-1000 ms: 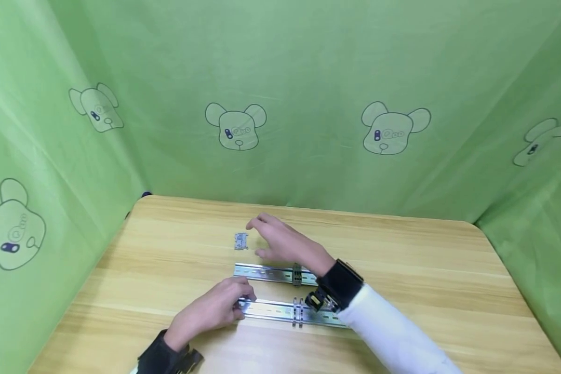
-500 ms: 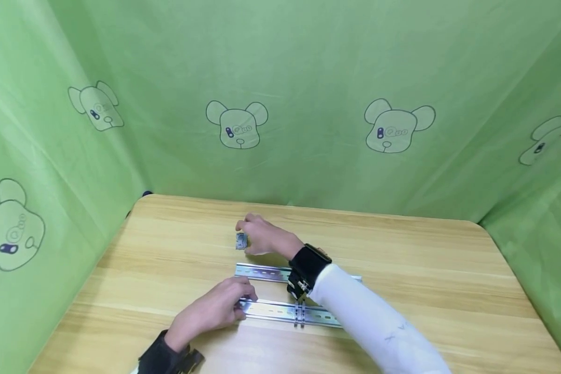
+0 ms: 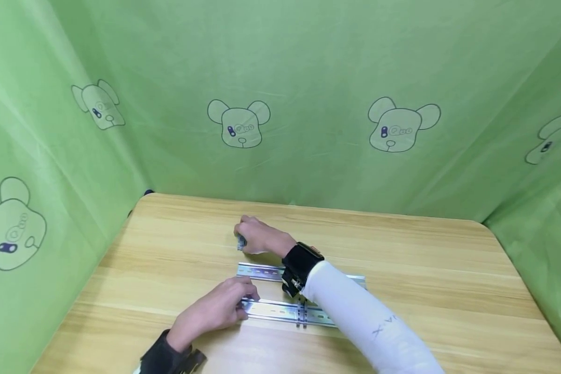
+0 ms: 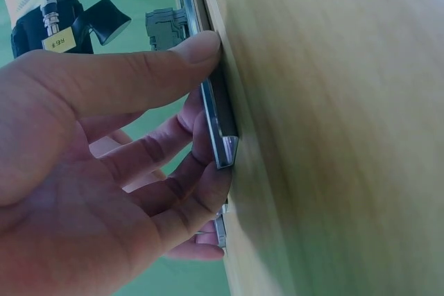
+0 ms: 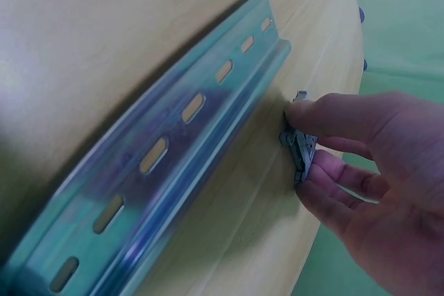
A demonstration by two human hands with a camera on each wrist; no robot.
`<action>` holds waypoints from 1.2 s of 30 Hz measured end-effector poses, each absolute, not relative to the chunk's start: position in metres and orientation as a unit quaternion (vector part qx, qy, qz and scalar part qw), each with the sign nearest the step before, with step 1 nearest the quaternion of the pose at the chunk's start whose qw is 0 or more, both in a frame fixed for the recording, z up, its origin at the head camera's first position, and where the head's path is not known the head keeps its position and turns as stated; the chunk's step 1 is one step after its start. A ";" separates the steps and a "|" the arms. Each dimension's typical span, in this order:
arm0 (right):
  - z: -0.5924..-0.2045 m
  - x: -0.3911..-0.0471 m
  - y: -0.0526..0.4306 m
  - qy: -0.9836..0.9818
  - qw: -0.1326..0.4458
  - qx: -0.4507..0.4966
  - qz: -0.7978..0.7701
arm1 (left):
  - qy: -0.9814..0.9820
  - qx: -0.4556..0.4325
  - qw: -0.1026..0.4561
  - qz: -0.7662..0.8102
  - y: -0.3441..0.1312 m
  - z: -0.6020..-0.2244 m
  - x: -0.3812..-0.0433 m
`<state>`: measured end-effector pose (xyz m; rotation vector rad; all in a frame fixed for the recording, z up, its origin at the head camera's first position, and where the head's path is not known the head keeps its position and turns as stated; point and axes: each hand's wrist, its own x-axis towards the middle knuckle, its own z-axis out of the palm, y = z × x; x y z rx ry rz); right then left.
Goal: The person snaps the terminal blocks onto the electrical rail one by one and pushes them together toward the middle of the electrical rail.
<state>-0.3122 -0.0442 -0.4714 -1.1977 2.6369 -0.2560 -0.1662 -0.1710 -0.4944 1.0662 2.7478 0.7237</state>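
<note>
At its left end my left hand [image 3: 214, 310] grips the nearer slotted metal DIN rail [image 3: 272, 310], thumb on one edge and fingers on the other, as the left wrist view shows. Thin grey terminal blocks [image 4: 166, 29] stand clipped on that rail. Farther back, my right hand [image 3: 260, 237] pinches a loose grey DIN-rail terminal block [image 5: 302, 149] between thumb and fingers. In the right wrist view this block is tilted, low over the tabletop, and fingers cover part of it. Whether it still touches the wood I cannot tell.
A second DIN rail [image 3: 258, 271] lies parallel behind the first, its middle hidden by my right wrist. Both lie on a wooden table [image 3: 425, 270]. Green curtains [image 3: 308, 171] with printed bear heads enclose the table's back and sides.
My right hand has moved left to the loose terminal block, and its fingers have closed on it. My left hand has stayed at the nearer rail's end.
</note>
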 end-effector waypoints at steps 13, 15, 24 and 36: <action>-0.445 -0.304 -0.019 0.889 0.068 -0.430 -0.139 | 0.903 0.351 0.055 0.242 -0.168 -0.494 -0.166; -0.437 -0.299 -0.010 0.888 0.059 -0.431 -0.150 | 0.904 0.348 0.057 0.242 -0.168 -0.495 -0.167; -0.419 -0.275 0.039 0.885 0.015 -0.419 -0.201 | 0.906 0.335 0.065 0.250 -0.172 -0.497 -0.165; -0.423 -0.239 0.112 0.884 -0.036 -0.405 -0.232 | 0.907 0.334 0.063 0.251 -0.168 -0.498 -0.165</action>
